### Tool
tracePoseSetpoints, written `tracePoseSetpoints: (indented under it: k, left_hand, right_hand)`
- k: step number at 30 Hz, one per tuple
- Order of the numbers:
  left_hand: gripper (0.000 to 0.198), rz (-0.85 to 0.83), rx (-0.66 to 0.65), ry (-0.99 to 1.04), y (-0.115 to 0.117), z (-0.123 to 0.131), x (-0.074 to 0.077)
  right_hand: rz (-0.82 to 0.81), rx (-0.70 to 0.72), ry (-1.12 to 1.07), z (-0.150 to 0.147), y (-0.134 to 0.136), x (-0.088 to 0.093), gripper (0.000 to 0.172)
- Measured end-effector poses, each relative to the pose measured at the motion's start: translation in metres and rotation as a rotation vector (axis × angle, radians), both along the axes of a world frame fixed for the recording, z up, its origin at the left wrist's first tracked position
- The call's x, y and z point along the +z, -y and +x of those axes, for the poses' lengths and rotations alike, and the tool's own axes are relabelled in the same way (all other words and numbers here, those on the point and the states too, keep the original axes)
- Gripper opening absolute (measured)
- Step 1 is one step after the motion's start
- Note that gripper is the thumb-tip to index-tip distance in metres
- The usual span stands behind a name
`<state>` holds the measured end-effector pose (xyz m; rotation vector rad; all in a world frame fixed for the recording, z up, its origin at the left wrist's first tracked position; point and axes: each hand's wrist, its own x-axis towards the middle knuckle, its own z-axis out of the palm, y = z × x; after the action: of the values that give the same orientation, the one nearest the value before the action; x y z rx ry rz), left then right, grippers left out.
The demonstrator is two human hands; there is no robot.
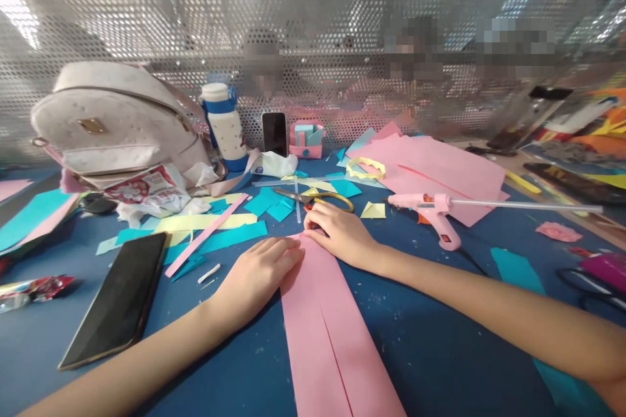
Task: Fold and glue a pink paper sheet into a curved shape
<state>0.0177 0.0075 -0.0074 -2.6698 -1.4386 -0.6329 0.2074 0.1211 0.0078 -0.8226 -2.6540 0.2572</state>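
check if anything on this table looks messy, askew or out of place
Teal and yellow paper scraps lie strewn around the scissors. The pink glue gun lies tipped on its side, partly on a pink sheet. The pink strip under the left hand and right hand has a long slit.

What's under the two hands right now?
The left hand lies flat and the right hand presses its fingertips on the far end of the pink paper strips, which lie on the blue table. The strips' ends beneath the hands are covered.
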Motion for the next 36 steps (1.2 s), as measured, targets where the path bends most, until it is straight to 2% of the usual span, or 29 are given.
tracePoseSetpoints:
  k: [8, 22, 32, 34, 36]
  left_hand:
    - [0.024, 0.02, 0.023, -0.042, 0.0, 0.0, 0.001]
    - [0.027, 0.017, 0.013, -0.081, 0.0, -0.003, -0.002]
    - [0.027, 0.038, 0.015, -0.072, 0.0, 0.0, 0.0]
    - [0.03, 0.03, 0.001, -0.044, -0.001, -0.001, 0.0]
    - [0.034, -0.001, -0.067, -0.004, -0.002, -0.004, -0.001]
  right_hand:
    - [0.098, 0.057, 0.096, -0.01, -0.005, -0.006, 0.015]
    - [0.108, 0.109, 0.128, -0.008, -0.011, -0.006, 0.016]
    - [0.12, 0.087, 0.103, -0.007, -0.009, -0.008, 0.017]
    - [0.125, 0.084, 0.099, -0.007, -0.008, -0.009, 0.017]
    - [0.134, 0.081, 0.097, -0.007, -0.008, -0.009, 0.017]
